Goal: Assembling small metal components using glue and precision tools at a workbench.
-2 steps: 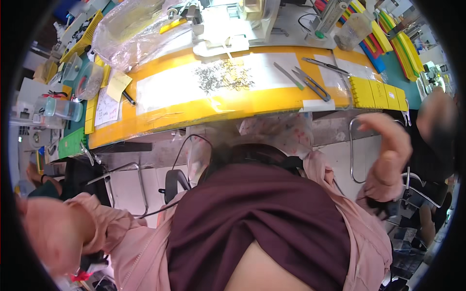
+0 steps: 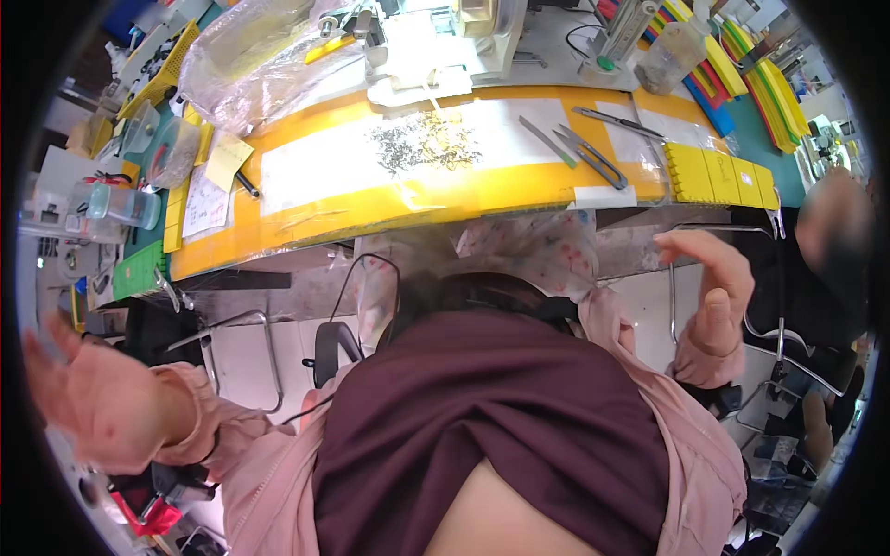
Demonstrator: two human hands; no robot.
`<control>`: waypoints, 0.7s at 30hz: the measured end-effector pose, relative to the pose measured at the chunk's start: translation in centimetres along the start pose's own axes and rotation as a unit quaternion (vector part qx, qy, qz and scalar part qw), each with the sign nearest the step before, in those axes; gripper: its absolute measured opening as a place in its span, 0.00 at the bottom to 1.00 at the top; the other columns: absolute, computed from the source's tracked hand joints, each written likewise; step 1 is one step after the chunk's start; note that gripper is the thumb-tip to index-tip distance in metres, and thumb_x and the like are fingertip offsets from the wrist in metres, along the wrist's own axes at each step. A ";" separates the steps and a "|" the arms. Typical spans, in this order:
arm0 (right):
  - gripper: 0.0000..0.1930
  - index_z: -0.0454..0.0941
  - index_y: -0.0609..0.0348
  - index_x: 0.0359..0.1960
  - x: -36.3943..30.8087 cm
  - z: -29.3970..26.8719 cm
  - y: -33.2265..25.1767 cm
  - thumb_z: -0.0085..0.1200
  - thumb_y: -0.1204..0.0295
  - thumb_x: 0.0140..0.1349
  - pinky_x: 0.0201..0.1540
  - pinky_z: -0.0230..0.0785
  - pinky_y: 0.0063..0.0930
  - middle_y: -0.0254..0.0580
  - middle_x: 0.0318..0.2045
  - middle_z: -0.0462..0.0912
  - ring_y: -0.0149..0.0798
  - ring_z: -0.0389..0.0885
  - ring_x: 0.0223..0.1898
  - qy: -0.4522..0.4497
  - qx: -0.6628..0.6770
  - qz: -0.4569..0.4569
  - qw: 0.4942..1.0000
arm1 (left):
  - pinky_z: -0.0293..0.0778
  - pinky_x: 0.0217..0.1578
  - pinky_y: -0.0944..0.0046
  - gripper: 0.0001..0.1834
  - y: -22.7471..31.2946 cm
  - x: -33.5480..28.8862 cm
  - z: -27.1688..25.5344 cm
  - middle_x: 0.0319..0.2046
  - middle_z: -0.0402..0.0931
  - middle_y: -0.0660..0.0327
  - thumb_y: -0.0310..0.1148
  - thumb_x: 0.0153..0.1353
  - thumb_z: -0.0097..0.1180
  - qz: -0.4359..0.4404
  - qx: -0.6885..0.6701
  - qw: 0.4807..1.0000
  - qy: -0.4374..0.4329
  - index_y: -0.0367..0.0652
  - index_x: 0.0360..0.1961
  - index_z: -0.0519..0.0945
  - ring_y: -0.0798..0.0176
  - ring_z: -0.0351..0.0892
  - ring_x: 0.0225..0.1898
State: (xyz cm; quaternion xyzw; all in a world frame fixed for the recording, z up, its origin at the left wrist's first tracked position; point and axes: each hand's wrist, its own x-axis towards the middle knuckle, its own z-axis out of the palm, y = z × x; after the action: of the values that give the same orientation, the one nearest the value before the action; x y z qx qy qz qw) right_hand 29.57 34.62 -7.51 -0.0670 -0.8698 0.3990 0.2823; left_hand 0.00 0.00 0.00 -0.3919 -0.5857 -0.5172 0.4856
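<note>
My left hand is held out at the far left, off the bench, palm showing and fingers spread, with nothing in it. On the right, beside a metal chair frame, my right hand is raised in front of the bench. Its fingers curve loosely, the thumb stands apart, and no object shows in it. Neither hand touches the bench. A scattered pile of small black and yellowish pieces lies on white paper under a bright light. To its right are a slim strip-like tool with a green end, dark-handled snips and a craft knife.
A lit machine stands behind the pile. Clear plastic wrap lies left of it, near a yellow note and a black pen. Yellow blocks line the bench's right edge. Another person sits at the far right.
My left hand has risen slightly and its fingers now show more plainly. My right hand has shifted a little to the left. The things on the bench lie as before.
</note>
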 end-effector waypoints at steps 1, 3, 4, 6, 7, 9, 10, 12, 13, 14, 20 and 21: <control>0.33 0.72 0.74 0.40 -1.3 0.1 0.4 0.36 0.48 0.59 0.36 0.66 0.29 0.53 0.35 0.78 0.38 0.75 0.30 0.028 0.049 0.002 0.998 | 0.47 0.57 0.37 0.39 0.3 -0.4 0.3 0.60 0.52 0.49 0.58 0.58 0.29 0.003 -0.008 1.000 0.001 0.36 0.60 0.53 0.48 0.51 0.61; 0.34 0.72 0.73 0.41 -3.4 0.8 1.8 0.35 0.46 0.59 0.36 0.65 0.28 0.52 0.35 0.78 0.37 0.75 0.30 0.102 0.097 0.014 0.990 | 0.49 0.60 0.51 0.36 0.9 -1.3 0.2 0.56 0.58 0.47 0.53 0.60 0.29 -0.117 -0.056 0.991 0.023 0.30 0.56 0.58 0.50 0.57 0.58; 0.35 0.72 0.73 0.42 -4.1 0.9 2.1 0.33 0.45 0.60 0.35 0.65 0.26 0.52 0.35 0.78 0.36 0.75 0.30 0.171 0.143 0.028 0.974 | 0.51 0.59 0.53 0.33 1.1 -1.5 -0.4 0.55 0.59 0.46 0.50 0.61 0.29 -0.112 -0.061 0.991 0.039 0.29 0.54 0.61 0.51 0.58 0.58; 0.34 0.71 0.73 0.43 -4.7 0.7 2.2 0.33 0.45 0.60 0.36 0.65 0.26 0.52 0.35 0.78 0.35 0.75 0.29 0.165 0.114 0.027 0.979 | 0.52 0.58 0.52 0.33 1.8 -1.4 -1.4 0.55 0.60 0.46 0.50 0.61 0.29 -0.111 -0.039 0.992 0.048 0.29 0.54 0.62 0.51 0.58 0.57; 0.34 0.70 0.72 0.45 -4.9 0.7 2.2 0.33 0.46 0.61 0.36 0.65 0.26 0.52 0.35 0.78 0.35 0.74 0.29 0.157 0.085 0.029 0.984 | 0.53 0.58 0.52 0.32 2.1 -1.4 -1.9 0.55 0.60 0.47 0.50 0.61 0.29 -0.114 -0.015 0.992 0.055 0.30 0.53 0.62 0.51 0.58 0.57; 0.33 0.71 0.72 0.44 -5.0 0.8 1.4 0.34 0.46 0.61 0.36 0.65 0.26 0.51 0.36 0.78 0.34 0.74 0.29 0.145 0.047 0.035 0.988 | 0.53 0.58 0.51 0.32 2.2 -1.7 -2.7 0.54 0.60 0.47 0.50 0.61 0.29 -0.109 -0.020 0.990 0.086 0.30 0.53 0.63 0.51 0.58 0.57; 0.31 0.72 0.71 0.43 -5.2 1.0 1.4 0.36 0.49 0.60 0.37 0.65 0.25 0.50 0.35 0.78 0.34 0.74 0.30 0.138 0.059 0.038 0.988 | 0.53 0.58 0.51 0.32 2.1 -1.8 -3.0 0.54 0.61 0.48 0.49 0.61 0.29 -0.106 -0.024 0.987 0.114 0.30 0.53 0.63 0.52 0.58 0.57; 0.28 0.73 0.70 0.42 -5.4 1.5 1.2 0.38 0.52 0.60 0.37 0.65 0.25 0.48 0.35 0.78 0.33 0.74 0.30 0.137 0.067 0.037 0.988 | 0.54 0.57 0.51 0.32 2.2 -2.4 -3.5 0.54 0.61 0.48 0.49 0.61 0.29 -0.127 -0.047 0.982 0.134 0.30 0.53 0.64 0.52 0.58 0.57; 0.25 0.73 0.70 0.42 -5.4 1.8 1.2 0.41 0.55 0.59 0.37 0.65 0.24 0.47 0.35 0.79 0.33 0.74 0.30 0.123 0.082 0.043 0.988 | 0.54 0.57 0.51 0.31 2.4 -2.9 -3.8 0.54 0.61 0.48 0.49 0.61 0.29 -0.152 -0.065 0.974 0.152 0.31 0.53 0.64 0.52 0.58 0.57; 0.23 0.73 0.69 0.42 -5.4 2.1 1.2 0.43 0.57 0.59 0.36 0.65 0.23 0.45 0.35 0.79 0.32 0.74 0.30 0.109 0.098 0.048 0.988 | 0.54 0.56 0.50 0.31 2.1 -3.2 -4.5 0.54 0.61 0.48 0.49 0.61 0.30 -0.174 -0.096 0.966 0.163 0.31 0.52 0.64 0.52 0.59 0.56; 0.14 0.74 0.65 0.41 -5.2 3.7 0.5 0.52 0.78 0.51 0.34 0.68 0.23 0.43 0.32 0.79 0.32 0.75 0.29 0.048 0.049 0.066 0.995 | 0.57 0.55 0.51 0.27 1.3 -5.0 -5.7 0.53 0.62 0.50 0.44 0.63 0.30 -0.257 -0.169 0.931 0.196 0.31 0.52 0.64 0.54 0.61 0.55; 0.15 0.74 0.65 0.41 -5.3 4.1 0.6 0.53 0.79 0.50 0.34 0.68 0.23 0.43 0.32 0.79 0.32 0.75 0.29 0.045 0.042 0.077 0.995 | 0.57 0.55 0.52 0.27 1.1 -5.3 -6.0 0.53 0.62 0.50 0.44 0.63 0.30 -0.258 -0.167 0.930 0.200 0.31 0.52 0.64 0.54 0.61 0.54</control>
State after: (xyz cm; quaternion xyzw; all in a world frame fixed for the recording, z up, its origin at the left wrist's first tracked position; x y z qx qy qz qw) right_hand 31.71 30.56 -12.43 -0.1395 -0.8314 0.4519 0.2919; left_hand 3.25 -5.49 -4.93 -0.1907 -0.4622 -0.7831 0.3698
